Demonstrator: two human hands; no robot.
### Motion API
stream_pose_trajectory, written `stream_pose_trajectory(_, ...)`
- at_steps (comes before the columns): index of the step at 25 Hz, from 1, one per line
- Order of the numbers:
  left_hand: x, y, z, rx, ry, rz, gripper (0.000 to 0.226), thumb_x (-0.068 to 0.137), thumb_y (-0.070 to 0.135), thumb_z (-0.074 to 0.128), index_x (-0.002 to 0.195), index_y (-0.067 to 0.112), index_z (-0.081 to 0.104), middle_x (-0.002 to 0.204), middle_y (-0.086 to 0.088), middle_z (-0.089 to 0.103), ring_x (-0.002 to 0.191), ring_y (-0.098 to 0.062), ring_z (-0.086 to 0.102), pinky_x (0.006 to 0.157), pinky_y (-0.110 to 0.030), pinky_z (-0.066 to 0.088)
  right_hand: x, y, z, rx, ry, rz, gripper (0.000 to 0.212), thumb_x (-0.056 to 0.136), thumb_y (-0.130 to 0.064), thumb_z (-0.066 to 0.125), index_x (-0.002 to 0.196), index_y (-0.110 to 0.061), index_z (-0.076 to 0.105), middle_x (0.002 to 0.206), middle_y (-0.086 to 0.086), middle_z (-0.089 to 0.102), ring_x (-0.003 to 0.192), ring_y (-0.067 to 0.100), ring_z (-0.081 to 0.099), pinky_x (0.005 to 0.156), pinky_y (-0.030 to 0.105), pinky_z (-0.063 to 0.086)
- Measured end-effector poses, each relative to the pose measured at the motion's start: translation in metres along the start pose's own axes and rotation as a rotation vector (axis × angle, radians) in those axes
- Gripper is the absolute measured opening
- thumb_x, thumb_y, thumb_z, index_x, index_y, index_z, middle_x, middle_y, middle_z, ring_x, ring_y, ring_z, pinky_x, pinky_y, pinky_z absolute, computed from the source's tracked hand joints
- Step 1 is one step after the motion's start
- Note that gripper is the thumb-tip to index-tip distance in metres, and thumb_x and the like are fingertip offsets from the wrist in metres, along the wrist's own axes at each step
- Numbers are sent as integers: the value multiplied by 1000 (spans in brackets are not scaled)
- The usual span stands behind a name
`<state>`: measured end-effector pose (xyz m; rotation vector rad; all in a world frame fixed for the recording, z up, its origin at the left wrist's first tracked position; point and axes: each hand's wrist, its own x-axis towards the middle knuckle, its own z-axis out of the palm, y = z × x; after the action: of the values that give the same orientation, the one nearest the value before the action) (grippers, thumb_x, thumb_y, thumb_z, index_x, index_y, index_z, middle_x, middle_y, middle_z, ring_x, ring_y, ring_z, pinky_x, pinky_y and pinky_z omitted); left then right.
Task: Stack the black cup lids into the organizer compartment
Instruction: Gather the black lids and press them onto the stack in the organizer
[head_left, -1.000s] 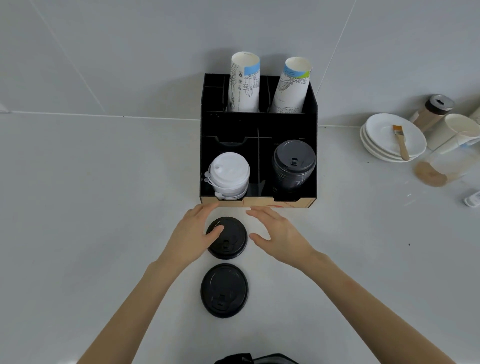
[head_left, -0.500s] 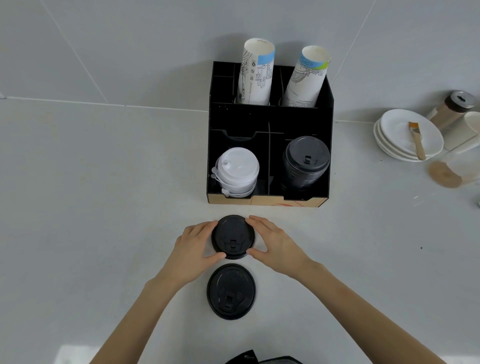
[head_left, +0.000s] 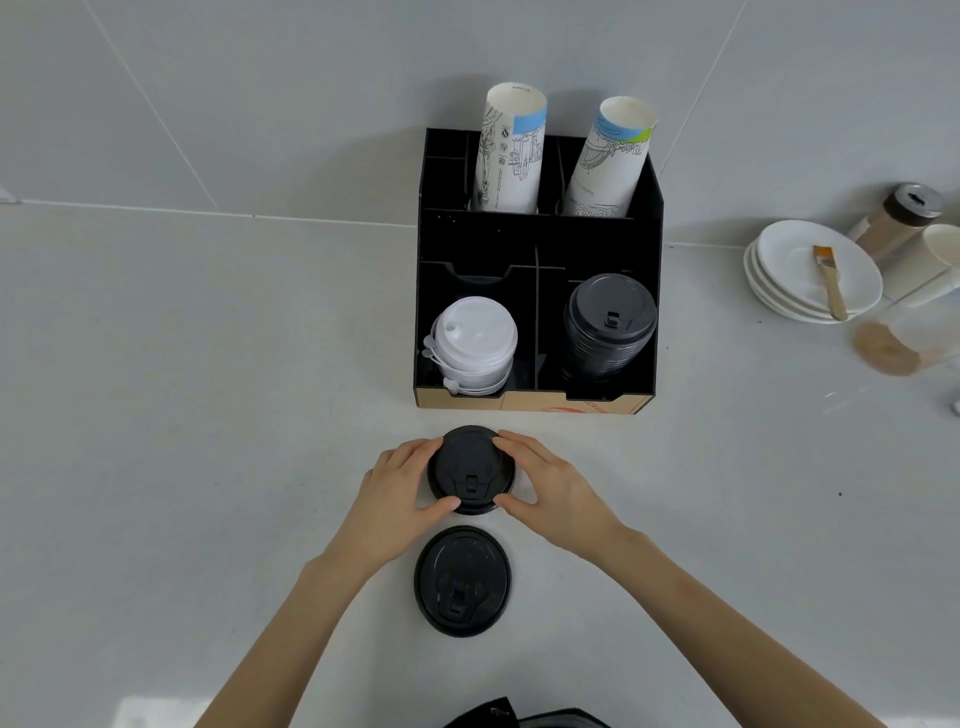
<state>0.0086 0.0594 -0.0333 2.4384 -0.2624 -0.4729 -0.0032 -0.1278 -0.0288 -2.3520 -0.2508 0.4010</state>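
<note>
A black cup lid (head_left: 471, 470) sits on the counter just in front of the organizer (head_left: 540, 249). My left hand (head_left: 400, 499) grips its left rim and my right hand (head_left: 545, 488) grips its right rim, thumbs at the near edge. A second black lid (head_left: 462, 581) lies flat on the counter nearer to me, between my forearms. The black organizer's front right compartment holds a tall stack of black lids (head_left: 609, 325). Its front left compartment holds a stack of white lids (head_left: 474, 343).
Two printed paper cup stacks (head_left: 511, 150) stand in the organizer's rear compartments. At the right are stacked white plates (head_left: 810, 273) with a brush (head_left: 830, 280), a brown shaker (head_left: 901, 218) and white cups (head_left: 930, 260). A tiled wall rises behind.
Both hands closed in from beside the far lid onto its rim. The view has shifted slightly, so the organizer appears further right.
</note>
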Motion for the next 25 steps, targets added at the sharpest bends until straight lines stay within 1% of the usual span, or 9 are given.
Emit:
stream_pose_trajectory(4,0,12,-6,-29,12,34,70,74,46,53,133,18,31,140,-4,39,125,-23,36,104,-35,30,-8,-2,-13,27,66,-20,53,82,-15,61,130,-15,38,142,2,39,127,18,42,106,23,30)
stream_pose_trajectory(7,1,22,-11,-64,47,77,63,80,35,61,133,20,32,138,-2,40,124,-21,38,105,-34,31,-14,-5,-27,32,121,-43,51,82,-15,61,128,-16,40,141,1,41,126,15,41,103,16,26)
stream_pose_trajectory(9,3,31,-15,-80,73,118,61,80,32,62,132,21,33,137,-1,41,122,-19,39,105,-34,32,-18,-8,-38,39,171,-63,47,82,-15,62,126,-16,43,139,0,43,124,13,42,103,16,28)
stream_pose_trajectory(13,11,55,-27,-102,110,194,60,80,29,63,132,21,34,133,0,43,115,-10,41,98,-23,29,-22,-9,-61,34,247,-91,45,81,-15,63,123,-17,46,140,0,43,121,13,45,98,13,30)
stream_pose_trajectory(15,19,67,-33,-99,125,230,59,79,30,64,130,22,36,132,0,44,115,-11,43,97,-23,30,-22,-8,-72,44,284,-93,45,81,-14,63,123,-17,47,139,1,43,114,11,49,91,1,31)
stream_pose_trajectory(17,26,79,-38,-88,138,254,58,79,31,64,129,22,37,133,0,44,119,-16,42,97,-25,31,-23,-8,-84,51,321,-92,44,81,-12,63,122,-16,47,138,2,45,112,6,45,84,-10,26)
stream_pose_trajectory(18,30,84,-40,-87,140,259,57,78,30,64,129,22,37,133,0,44,120,-17,42,97,-25,32,-23,-7,-91,54,337,-89,44,81,-12,63,122,-15,48,137,3,45,113,5,43,82,-12,24)
stream_pose_trajectory(22,43,103,-41,-102,153,291,58,79,29,63,130,20,36,135,-1,44,123,-18,40,99,-28,31,-22,-5,-116,64,380,-69,43,80,-11,64,120,-16,50,135,1,48,108,5,46,72,-12,28)
stream_pose_trajectory(25,54,116,-39,-116,131,298,61,81,28,62,133,18,32,138,-1,41,127,-18,36,101,-26,26,-21,2,-130,49,405,-64,42,79,-14,65,118,-19,50,135,-1,49,116,9,46,82,-10,27)
